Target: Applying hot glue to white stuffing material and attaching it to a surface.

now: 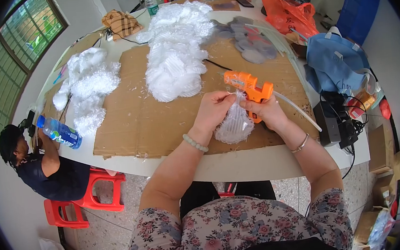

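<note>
Fingertips pinched together, my left hand (214, 108) grips the top of a white fringed piece (234, 127), translucent and teardrop-shaped. The piece hangs just above the cardboard. My right hand (268, 111) is closed around an orange hot glue gun (242, 80), its nozzle pointing to the upper left. A long clear glue stick (298, 110) sticks out of the gun's back. The right thumb lies against the edge of the fringed piece. Beyond my hands a long heap of similar white fringed pieces (174, 70) rests on the cardboard sheet (126, 126).
A smaller white heap (89, 84) and a blue-capped bottle (60, 132) stand at left. Grey translucent sheets (252, 44), a red plastic bag (290, 17) and a blue cloth bag (337, 60) lie right. A black power adapter (328, 125) has tangled cables. Two other people sit around the table.
</note>
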{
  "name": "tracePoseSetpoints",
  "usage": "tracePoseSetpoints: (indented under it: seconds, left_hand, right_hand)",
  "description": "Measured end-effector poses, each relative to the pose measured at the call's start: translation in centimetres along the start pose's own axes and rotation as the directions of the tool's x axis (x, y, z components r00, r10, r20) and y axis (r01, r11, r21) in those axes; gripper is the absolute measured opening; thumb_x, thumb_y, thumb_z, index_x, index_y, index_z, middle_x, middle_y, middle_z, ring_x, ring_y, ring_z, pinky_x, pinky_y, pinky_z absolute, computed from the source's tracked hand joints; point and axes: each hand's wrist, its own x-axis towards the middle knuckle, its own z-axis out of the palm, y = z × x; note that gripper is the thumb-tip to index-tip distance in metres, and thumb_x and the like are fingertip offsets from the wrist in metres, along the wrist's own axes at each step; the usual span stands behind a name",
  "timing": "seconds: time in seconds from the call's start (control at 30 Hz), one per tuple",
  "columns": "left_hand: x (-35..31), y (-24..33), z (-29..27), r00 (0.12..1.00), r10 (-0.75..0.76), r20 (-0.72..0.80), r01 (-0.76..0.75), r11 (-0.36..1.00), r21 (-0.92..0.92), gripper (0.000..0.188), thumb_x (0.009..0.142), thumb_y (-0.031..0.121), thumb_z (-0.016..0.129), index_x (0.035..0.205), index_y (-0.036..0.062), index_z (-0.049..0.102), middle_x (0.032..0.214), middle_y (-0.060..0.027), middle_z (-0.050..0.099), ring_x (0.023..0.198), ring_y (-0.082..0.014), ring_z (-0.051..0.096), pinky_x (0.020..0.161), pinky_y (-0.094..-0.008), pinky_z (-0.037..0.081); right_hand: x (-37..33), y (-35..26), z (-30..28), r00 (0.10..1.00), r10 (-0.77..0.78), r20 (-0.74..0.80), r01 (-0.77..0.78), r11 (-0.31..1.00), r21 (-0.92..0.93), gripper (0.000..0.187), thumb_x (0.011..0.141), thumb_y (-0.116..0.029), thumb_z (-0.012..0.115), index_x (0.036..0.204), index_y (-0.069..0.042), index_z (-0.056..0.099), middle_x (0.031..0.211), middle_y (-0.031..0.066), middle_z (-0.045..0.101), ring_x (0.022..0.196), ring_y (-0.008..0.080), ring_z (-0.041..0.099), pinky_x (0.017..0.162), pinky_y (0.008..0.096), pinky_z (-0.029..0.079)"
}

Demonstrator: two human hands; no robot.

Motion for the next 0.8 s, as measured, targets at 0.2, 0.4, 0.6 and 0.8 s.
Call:
tracePoseSetpoints:
  seconds: [0.2, 0.4, 0.6, 0.8]
  left_hand:
    - [0.3, 0.3, -0.5, 0.995, 0.011, -0.099, -0.026, 0.988, -0.149, 0.011, 0.081, 0.006, 0.063, 0.087, -0.0025, 0.065, 0.072, 0.0000, 0.061, 0.063, -0.0050, 0.052, 0.056, -0.0204, 0.042]
    - [0.9, 2.4, -3.9, 0.958, -0.019, -0.287, -0.110, 0.898, -0.427, 0.012, 0.083, 0.007, 0.062, 0.091, -0.0015, 0.064, 0.078, -0.0032, 0.063, 0.066, -0.0086, 0.057, 0.058, -0.0221, 0.047]
    - [1.3, 3.3, -5.2, 0.884, -0.080, -0.460, -0.221, 0.796, -0.563, 0.013, 0.083, 0.007, 0.063, 0.093, -0.0009, 0.062, 0.081, -0.0045, 0.063, 0.067, -0.0109, 0.058, 0.060, -0.0234, 0.049]
    - [0.9, 3.1, -4.8, 0.935, -0.064, -0.349, -0.151, 0.818, -0.554, 0.014, 0.082, 0.007, 0.063, 0.094, -0.0011, 0.063, 0.081, -0.0046, 0.063, 0.067, -0.0106, 0.058, 0.061, -0.0232, 0.049]
  right_hand:
    - [0.6, -0.6, -1.2, 0.994, 0.102, 0.039, -0.106, 0.986, 0.132, 0.022, 0.080, -0.007, 0.066, 0.100, -0.003, 0.058, 0.080, 0.0003, 0.058, 0.066, 0.0086, 0.055, 0.058, 0.0224, 0.045]
    - [0.3, -3.7, -1.7, 0.997, -0.039, 0.060, 0.070, 0.717, -0.694, 0.037, 0.075, -0.009, 0.069, 0.108, 0.001, 0.056, 0.087, 0.0077, 0.058, 0.074, 0.0159, 0.059, 0.066, 0.0264, 0.048]
    - [0.7, -1.7, -3.4, 0.890, -0.165, 0.426, 0.451, 0.467, -0.760, 0.052, 0.063, -0.006, 0.071, 0.113, -0.003, 0.057, 0.102, 0.0119, 0.054, 0.089, 0.0276, 0.059, 0.078, 0.0323, 0.048]
    - [0.3, -2.7, -3.3, 0.867, -0.008, 0.498, 0.421, 0.547, -0.724, 0.053, 0.065, -0.010, 0.070, 0.116, -0.008, 0.056, 0.112, 0.0112, 0.051, 0.103, 0.0282, 0.053, 0.087, 0.0334, 0.044]
